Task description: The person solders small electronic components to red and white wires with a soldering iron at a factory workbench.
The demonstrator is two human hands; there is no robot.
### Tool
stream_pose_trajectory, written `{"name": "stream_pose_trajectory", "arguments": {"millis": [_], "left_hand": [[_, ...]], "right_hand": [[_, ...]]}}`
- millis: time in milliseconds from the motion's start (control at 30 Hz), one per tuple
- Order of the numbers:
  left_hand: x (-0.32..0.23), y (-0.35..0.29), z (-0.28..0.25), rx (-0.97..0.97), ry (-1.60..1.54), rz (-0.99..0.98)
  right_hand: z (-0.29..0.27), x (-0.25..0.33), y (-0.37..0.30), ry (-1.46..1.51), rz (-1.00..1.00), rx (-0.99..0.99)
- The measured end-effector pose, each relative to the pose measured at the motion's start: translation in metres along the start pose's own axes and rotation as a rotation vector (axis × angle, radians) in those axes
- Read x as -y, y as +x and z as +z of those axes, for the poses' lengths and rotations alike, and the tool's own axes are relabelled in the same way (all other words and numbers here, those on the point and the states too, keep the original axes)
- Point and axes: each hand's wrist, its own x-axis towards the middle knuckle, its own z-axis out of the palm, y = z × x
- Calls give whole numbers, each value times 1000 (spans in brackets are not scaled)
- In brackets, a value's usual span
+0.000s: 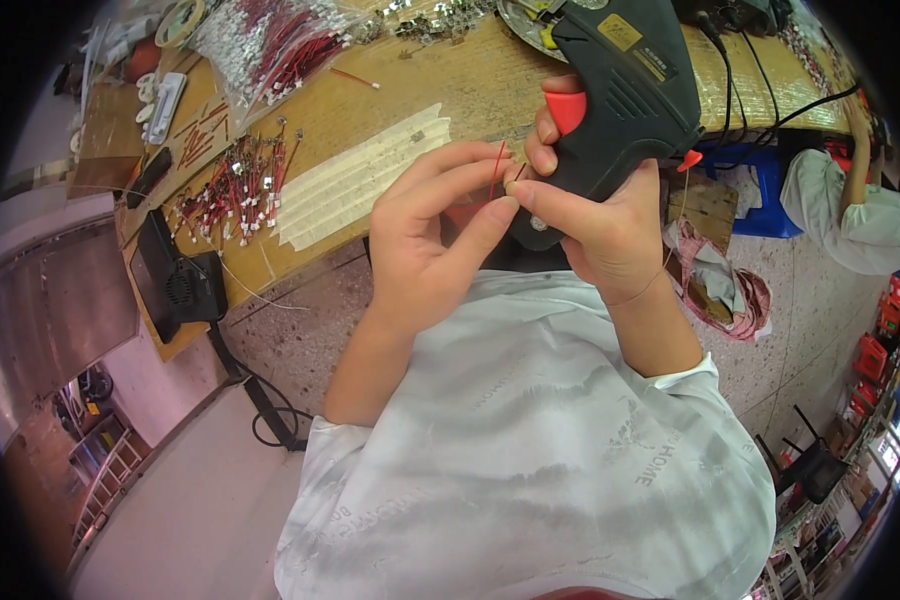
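Note:
My right hand [610,225] is wrapped round a black glue gun [625,95] with a red trigger [566,112]; its fingers lie beside the trigger. The tips of my right thumb and finger also pinch at a thin dark strand, too small to make out well. Close by on the left, my left hand [425,225] pinches a thin red wire [497,168] between thumb and fingertips, its other fingers curled. The two hands' fingertips nearly meet in front of my chest, at the bench's near edge. The gun's handle end is partly hidden by my right hand.
On the wooden bench [425,75] lie a corrugated cream sheet [365,180], a heap of red wires with white connectors [240,185] and a plastic bag of connectors [270,45]. A black device [175,270] is at the left edge. A co-worker's sleeve [840,215] shows at right.

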Motion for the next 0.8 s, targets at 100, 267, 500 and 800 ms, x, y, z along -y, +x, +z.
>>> {"name": "stream_pose_trajectory", "arguments": {"millis": [100,267,500,800], "left_hand": [[7,-3,-6,-37,131,54],[12,-6,-8,-112,38,107],[11,-9,-9,-159,-38,80],[8,-1,-23,-74,-18,74]], "right_hand": [[0,-5,2,-34,-31,-29],[8,-9,3,-24,-54,-42],[13,-12,6,-48,-54,-63],[18,-16,8,-62,-39,-66]]}}
